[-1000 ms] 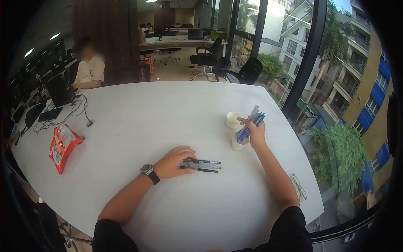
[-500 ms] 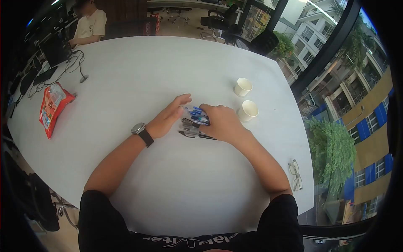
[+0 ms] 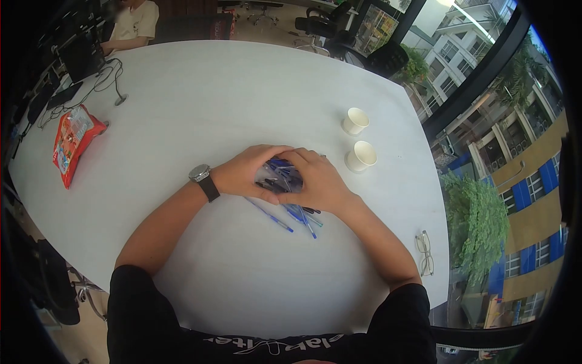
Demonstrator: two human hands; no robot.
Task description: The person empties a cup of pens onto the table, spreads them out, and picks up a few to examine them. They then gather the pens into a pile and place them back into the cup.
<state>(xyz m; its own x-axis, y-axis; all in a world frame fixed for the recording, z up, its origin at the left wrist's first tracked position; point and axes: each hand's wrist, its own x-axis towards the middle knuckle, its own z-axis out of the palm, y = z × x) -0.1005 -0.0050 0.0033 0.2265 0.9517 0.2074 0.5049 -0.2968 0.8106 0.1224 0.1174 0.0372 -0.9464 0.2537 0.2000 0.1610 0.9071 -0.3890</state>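
A bunch of pens [image 3: 280,174], mostly blue and black with clear barrels, lies on the white table [image 3: 267,261] inside the ring formed by my two hands. My left hand [image 3: 247,175] curves round the left side of the bunch, a wristwatch [image 3: 200,173] on its wrist. From the right, my right hand [image 3: 324,182] wraps round the pens, and the two hands meet at fingertips and thumbs. Several pen ends stick out below my right hand. One blue pen [image 3: 273,217] slants out under my left thumb. The palms hide part of the bunch.
Two white paper cups [image 3: 356,121] [image 3: 362,156] stand right of my hands. Eyeglasses [image 3: 425,252] lie near the right edge. A red snack bag [image 3: 74,145] and cables [image 3: 100,91] are at the left. Another person [image 3: 134,24] sits beyond the far left edge.
My left hand has moved in from beside the pens and now closes round them with my right hand. The pens, earlier lying crosswise under my right hand, now fan out toward me.
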